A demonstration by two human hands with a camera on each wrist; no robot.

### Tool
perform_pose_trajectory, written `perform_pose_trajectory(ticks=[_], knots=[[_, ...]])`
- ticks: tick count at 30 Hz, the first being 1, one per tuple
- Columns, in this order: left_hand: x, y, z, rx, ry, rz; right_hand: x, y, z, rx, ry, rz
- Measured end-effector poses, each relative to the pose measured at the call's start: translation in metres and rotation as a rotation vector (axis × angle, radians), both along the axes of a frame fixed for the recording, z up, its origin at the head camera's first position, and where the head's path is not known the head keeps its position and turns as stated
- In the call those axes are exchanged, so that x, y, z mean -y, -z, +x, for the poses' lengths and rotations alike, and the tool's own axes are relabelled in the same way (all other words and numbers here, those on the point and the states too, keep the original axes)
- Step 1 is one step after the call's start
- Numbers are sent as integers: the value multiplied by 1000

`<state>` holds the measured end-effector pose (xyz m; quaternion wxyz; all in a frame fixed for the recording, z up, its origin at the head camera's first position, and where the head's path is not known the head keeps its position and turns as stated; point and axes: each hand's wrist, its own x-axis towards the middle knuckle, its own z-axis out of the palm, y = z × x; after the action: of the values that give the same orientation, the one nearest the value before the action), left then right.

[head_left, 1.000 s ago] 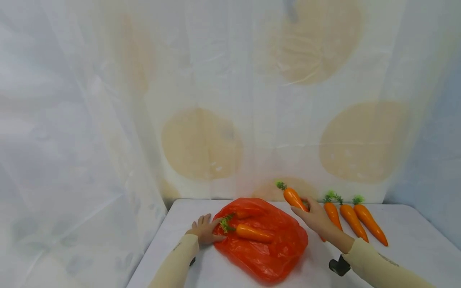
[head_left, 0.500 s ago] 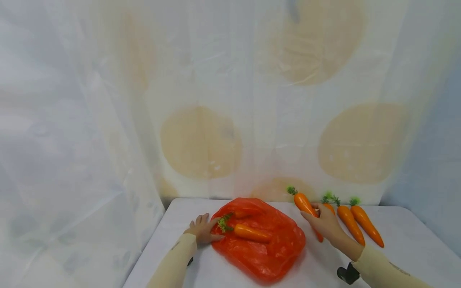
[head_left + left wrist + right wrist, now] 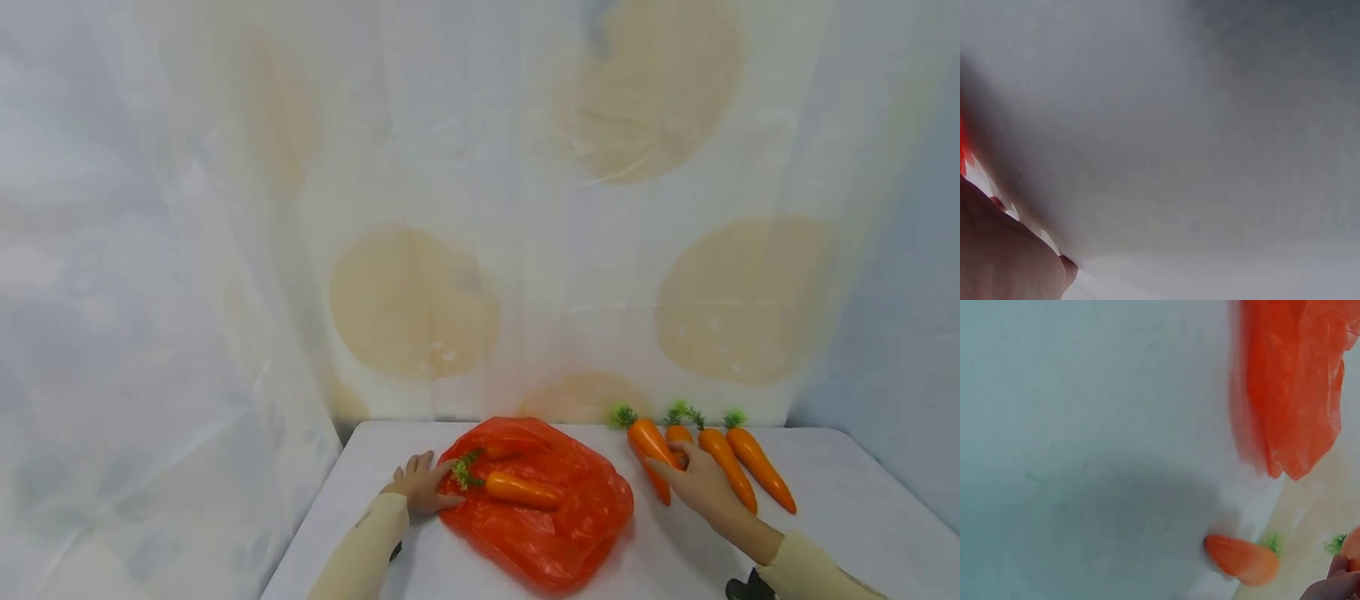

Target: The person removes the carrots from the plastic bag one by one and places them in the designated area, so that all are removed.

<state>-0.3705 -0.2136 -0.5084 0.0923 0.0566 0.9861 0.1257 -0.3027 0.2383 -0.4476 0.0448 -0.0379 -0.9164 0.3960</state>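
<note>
A crumpled red plastic bag (image 3: 558,546) lies mid-table, with a carrot (image 3: 525,490) showing at its mouth and another (image 3: 510,448) seen dimly through the film. My left hand (image 3: 420,485) rests at the bag's left edge, fingers spread. With thumb and fingers, my right hand (image 3: 705,487) grips a carrot (image 3: 649,442) by its body, its green top pointing to the far left. Just below it lies another carrot (image 3: 1241,559), partly covered in the head view. In the right wrist view only the held carrot's end (image 3: 1354,547) shows beside my fingers.
To the right lie more carrots: one (image 3: 678,434) partly behind my hand, then two others (image 3: 726,467) (image 3: 761,468) side by side. A hanging cloth (image 3: 577,250) closes off the table's (image 3: 832,483) far side.
My right hand has moved right and lowered, bringing its carrot from beside the bag down next to the other carrots. The left hand and bag stay put.
</note>
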Motion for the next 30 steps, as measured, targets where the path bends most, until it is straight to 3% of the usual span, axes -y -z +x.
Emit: perform_pose_trajectory(ticks=[11, 30], knots=[[1, 7, -1, -1, -2, 9, -9, 15, 1, 23, 8, -31], [1, -2, 2, -13, 13, -7, -13, 26, 9, 0, 0, -69]])
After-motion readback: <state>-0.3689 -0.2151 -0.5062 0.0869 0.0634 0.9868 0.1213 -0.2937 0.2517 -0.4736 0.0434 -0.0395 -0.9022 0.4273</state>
